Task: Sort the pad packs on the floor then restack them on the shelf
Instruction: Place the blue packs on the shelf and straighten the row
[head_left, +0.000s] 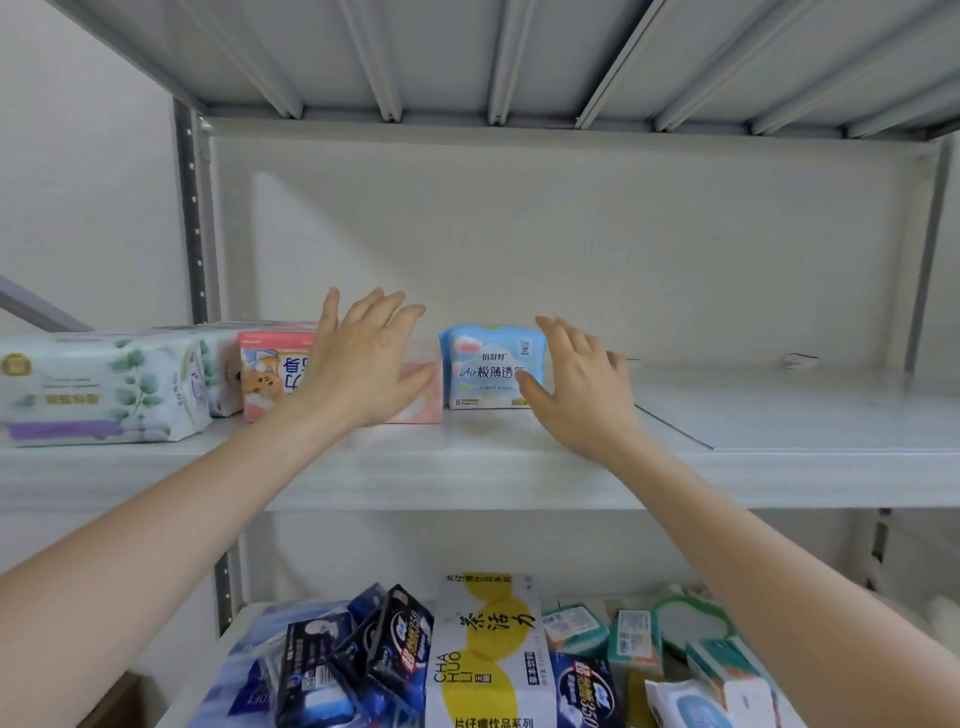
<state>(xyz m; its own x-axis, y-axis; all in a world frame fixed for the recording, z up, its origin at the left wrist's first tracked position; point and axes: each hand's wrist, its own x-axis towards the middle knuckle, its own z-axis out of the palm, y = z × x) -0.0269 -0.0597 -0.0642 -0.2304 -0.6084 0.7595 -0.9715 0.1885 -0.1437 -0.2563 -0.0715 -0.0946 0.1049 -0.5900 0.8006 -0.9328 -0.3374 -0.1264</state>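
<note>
On the middle shelf (779, 415) a blue pad pack (493, 366) stands upright on its bottom edge, printed front facing the camera, its long axis running left to right along the shelf. Just to its left a pink pad pack (270, 379) stands the same way. The left hand (358, 358) is spread in front of the pink pack with straight fingers, gripping nothing. The right hand (576, 384) is also spread wide at the blue pack's right end, thumb near its lower corner; whether it touches cannot be told. A leaf-printed white pack (98, 389) lies furthest left.
</note>
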